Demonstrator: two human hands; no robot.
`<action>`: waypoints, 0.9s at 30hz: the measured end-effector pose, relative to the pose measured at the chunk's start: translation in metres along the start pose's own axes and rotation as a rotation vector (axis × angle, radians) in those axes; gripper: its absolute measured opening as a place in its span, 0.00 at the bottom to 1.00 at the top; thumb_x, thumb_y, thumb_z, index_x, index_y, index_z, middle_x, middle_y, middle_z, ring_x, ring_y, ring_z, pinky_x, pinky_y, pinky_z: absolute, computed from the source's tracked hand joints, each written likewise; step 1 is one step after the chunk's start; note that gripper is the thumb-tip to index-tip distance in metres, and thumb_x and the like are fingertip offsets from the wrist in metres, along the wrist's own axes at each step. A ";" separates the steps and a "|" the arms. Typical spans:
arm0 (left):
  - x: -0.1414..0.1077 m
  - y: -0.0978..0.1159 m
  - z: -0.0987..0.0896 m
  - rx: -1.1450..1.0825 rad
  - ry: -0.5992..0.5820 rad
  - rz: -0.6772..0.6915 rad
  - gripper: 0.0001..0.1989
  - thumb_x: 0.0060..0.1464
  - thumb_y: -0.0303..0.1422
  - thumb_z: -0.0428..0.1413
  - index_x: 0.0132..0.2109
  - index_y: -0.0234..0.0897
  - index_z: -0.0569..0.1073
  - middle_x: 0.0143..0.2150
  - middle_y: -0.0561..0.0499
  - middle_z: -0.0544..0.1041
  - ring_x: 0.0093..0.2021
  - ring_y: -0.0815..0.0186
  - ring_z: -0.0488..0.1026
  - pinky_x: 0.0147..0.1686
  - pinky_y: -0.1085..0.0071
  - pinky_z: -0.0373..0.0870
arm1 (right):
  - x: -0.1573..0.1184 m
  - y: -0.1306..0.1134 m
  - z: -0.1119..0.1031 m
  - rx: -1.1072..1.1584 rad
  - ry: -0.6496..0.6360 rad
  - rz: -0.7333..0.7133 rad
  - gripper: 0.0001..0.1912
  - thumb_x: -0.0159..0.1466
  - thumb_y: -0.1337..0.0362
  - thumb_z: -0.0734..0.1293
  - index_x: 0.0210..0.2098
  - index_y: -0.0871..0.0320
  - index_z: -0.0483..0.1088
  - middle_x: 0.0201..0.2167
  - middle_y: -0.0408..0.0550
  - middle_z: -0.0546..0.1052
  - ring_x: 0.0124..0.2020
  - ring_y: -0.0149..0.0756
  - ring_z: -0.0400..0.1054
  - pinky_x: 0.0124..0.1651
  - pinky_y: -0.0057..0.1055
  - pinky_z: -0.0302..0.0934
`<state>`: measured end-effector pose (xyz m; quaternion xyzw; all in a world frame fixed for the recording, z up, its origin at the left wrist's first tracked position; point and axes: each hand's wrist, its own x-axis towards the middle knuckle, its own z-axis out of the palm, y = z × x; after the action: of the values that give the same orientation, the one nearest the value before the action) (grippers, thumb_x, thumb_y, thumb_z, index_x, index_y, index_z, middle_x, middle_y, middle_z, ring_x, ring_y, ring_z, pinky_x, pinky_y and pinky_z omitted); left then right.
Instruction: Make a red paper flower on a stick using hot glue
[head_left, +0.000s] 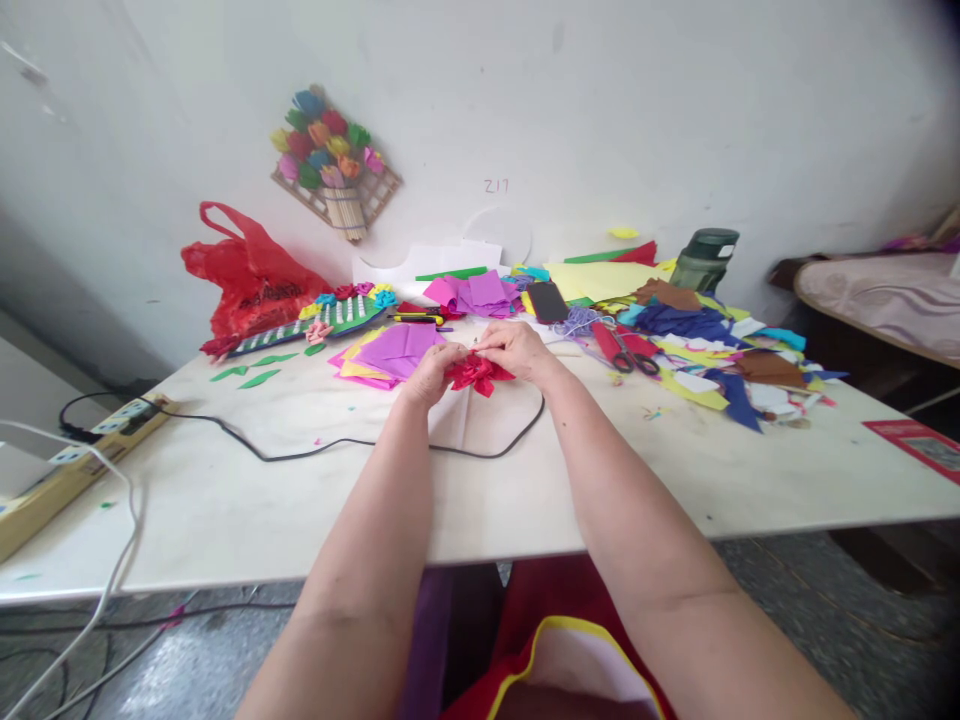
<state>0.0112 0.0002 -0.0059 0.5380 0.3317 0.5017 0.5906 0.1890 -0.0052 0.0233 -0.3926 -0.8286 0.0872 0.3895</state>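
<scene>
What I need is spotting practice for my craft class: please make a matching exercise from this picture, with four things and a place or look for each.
Things:
1. crumpled red paper
2. phone
3. bottle
4. bag

Places or looks:
A. dark green, with a lid
B. red, with a loop at the top
C. held by the left hand and right hand
D. flat and black

Pairs: 1-C, 2-D, 3-A, 4-B
</scene>
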 end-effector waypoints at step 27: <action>0.000 0.001 -0.006 0.061 -0.130 0.061 0.15 0.42 0.38 0.68 0.26 0.31 0.73 0.21 0.52 0.69 0.21 0.73 0.63 0.23 0.74 0.55 | -0.001 0.001 -0.001 0.149 0.016 0.075 0.13 0.57 0.75 0.67 0.33 0.56 0.82 0.32 0.46 0.80 0.34 0.32 0.70 0.39 0.28 0.63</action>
<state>0.0054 0.0019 -0.0064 0.5971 0.2912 0.4732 0.5785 0.1908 -0.0052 0.0235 -0.3942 -0.8014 0.1601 0.4205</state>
